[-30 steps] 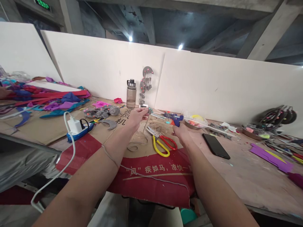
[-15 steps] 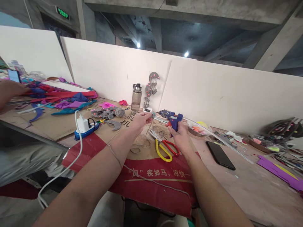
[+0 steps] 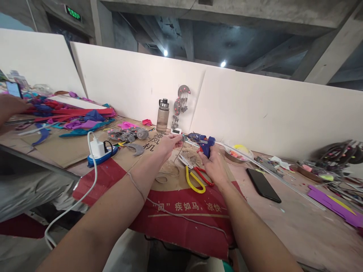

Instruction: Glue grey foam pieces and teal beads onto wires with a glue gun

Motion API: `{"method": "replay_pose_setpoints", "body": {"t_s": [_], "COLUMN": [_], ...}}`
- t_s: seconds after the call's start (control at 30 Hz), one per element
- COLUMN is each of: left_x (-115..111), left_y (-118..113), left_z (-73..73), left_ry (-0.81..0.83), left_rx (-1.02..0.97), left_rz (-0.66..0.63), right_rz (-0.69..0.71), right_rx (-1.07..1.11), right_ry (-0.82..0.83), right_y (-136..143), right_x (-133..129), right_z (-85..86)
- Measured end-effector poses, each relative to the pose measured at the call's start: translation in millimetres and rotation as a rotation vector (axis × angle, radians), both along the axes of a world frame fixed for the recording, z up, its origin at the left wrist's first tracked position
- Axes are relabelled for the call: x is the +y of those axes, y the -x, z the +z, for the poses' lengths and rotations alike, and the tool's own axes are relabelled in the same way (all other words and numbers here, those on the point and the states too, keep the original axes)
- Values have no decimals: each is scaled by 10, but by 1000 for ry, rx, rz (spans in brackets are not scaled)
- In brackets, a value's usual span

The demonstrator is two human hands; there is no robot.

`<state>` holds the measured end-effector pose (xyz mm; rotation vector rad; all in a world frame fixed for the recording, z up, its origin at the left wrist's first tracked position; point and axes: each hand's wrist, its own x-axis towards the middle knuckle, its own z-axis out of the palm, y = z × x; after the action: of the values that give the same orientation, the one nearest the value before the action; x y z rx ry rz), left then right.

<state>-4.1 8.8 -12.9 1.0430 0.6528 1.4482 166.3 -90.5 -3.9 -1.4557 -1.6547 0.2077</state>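
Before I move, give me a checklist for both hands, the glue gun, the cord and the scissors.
1. Glue gun gripped in the right hand: ok.
2. Small piece pinched in the left hand: ok.
3. Glue gun touching the piece: cannot tell, too small to see.
4. Cord clear of the left forearm: not ok, it runs across it.
5. Scissors out of both hands: ok, lying on the cardboard.

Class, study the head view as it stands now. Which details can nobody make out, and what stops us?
From the head view:
Small piece in the left hand: partly covered by it, too small to identify.
Glue gun: part of its handle is hidden by the right hand.
Small white display: digits too small to read.
Another person's hand: cut off by the left edge.
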Motion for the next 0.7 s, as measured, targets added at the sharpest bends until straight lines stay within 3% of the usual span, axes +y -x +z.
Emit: {"method": "replay_pose_setpoints", "body": {"t_s": [0.53,0.7], "left_x": [41,54], "left_y": [-25,-25], "left_z": [-49,-65], "left_ry": [-59,-69], "left_rx": [61,73], "left_rz": [57,58], "right_rz": [-6,-20], "right_rx": [-81,-86], "right_ry": [-94,-52], "right_y": [26,43], "right_x": [33,-3], "right_z": [-8,7]}}
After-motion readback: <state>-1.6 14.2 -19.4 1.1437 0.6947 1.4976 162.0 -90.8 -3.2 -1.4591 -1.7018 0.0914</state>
